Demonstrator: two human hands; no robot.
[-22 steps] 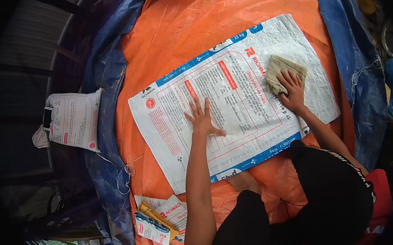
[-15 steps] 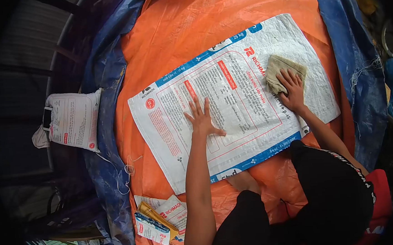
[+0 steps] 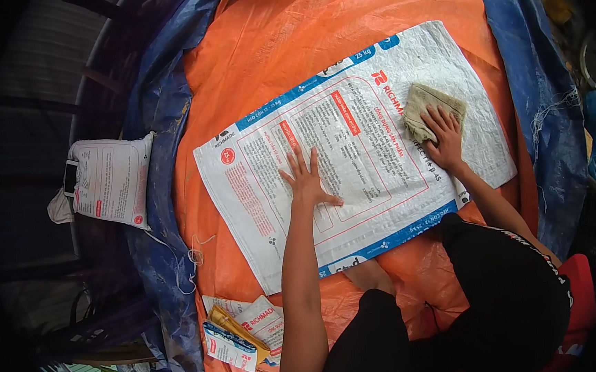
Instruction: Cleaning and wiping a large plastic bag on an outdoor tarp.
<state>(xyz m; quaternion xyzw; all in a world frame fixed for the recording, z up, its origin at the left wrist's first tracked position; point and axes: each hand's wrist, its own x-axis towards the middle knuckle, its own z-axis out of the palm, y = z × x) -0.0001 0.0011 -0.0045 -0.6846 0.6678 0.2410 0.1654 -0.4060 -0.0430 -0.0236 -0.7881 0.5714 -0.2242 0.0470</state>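
Observation:
A large white woven feed sack with blue side bands and red and dark print lies flat, slightly askew, before me. My left hand rests palm down on its middle, fingers spread and holding nothing. Toward the sack's right end, a folded greenish-beige cloth lies on the print. My right hand presses down on this cloth, its fingers laid flat and a little apart over the top. The palm hides part of the cloth's lower edge.
Orange tarpaulin spreads beneath the sack, with blue tarpaulin along both sides. A filled white bag sits at left, a loose white string near it. Folded printed packaging lies at lower left. My bare foot touches the sack's near edge.
Almost nothing differs. Both hands, the cloth and the sack stay in place; my clothed knee at lower right shifts very slightly.

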